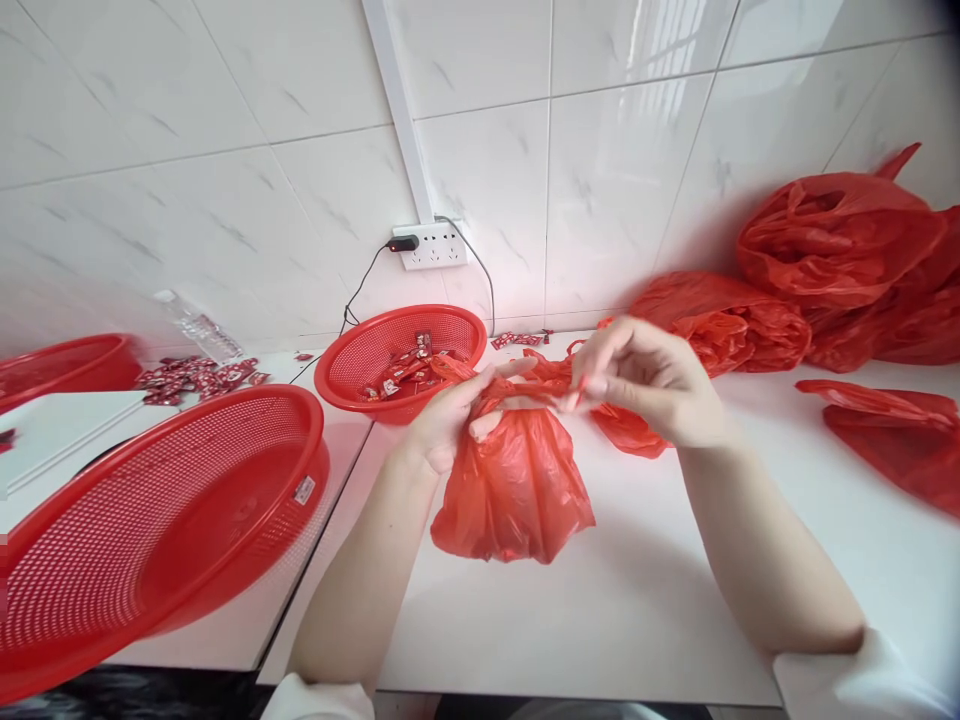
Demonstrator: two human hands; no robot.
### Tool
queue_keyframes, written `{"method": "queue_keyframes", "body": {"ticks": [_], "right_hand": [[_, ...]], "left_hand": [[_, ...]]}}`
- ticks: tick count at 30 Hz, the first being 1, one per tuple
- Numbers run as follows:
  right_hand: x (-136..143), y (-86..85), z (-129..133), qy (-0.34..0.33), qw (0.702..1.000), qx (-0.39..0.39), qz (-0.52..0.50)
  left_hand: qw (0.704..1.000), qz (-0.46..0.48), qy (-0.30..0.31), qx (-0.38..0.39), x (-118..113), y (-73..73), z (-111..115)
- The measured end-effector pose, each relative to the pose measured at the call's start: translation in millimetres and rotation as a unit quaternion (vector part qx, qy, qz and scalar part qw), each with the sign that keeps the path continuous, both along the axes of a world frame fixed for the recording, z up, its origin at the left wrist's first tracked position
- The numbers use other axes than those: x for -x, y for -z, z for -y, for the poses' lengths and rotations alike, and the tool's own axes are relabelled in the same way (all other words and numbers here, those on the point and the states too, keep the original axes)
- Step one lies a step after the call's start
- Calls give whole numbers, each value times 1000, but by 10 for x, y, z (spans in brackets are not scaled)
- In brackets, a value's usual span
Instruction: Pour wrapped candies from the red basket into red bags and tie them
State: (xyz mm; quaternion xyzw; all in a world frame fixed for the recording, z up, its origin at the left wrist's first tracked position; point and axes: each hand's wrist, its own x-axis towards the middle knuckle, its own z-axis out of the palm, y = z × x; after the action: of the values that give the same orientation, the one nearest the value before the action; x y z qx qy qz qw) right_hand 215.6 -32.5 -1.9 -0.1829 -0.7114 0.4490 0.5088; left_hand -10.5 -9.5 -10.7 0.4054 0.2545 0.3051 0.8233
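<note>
A red plastic bag (517, 490) hangs in front of me over the white table, its lower part spread and slightly see-through. My left hand (457, 415) grips its gathered top from the left, some fingers hidden in the folds. At the right of the bag's neck, my right hand (649, 385) is closed in a pinch, a bit of red film showing at its fingertips. That spot is slightly blurred. Just behind the hands, another crumpled red bag (630, 430) lies on the table, partly covered by them.
A red mesh basket (401, 315) behind my left hand holds small red packets (412, 372). Larger red basket (307, 440) stands at left, near loose packets (195, 378) and a clear bottle (199, 330). Stuffed red bags (840, 240) pile up right. A power strip (431, 246) is on the wall.
</note>
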Motion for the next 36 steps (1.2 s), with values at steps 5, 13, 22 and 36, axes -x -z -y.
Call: {"method": "queue_keyframes", "body": {"ticks": [5, 13, 22, 36], "right_hand": [[4, -25, 57, -195, 969, -54, 139], [136, 46, -42, -46, 988, -35, 144], [183, 184, -170, -104, 977, 80, 170], [302, 278, -276, -183, 961, 199, 52]], "left_hand": [[999, -10, 9, -45, -24, -42, 121], [950, -105, 28, -294, 7, -88, 214], [707, -317, -215, -595, -1, -80, 217], [796, -240, -214, -514, -100, -136, 239]]}}
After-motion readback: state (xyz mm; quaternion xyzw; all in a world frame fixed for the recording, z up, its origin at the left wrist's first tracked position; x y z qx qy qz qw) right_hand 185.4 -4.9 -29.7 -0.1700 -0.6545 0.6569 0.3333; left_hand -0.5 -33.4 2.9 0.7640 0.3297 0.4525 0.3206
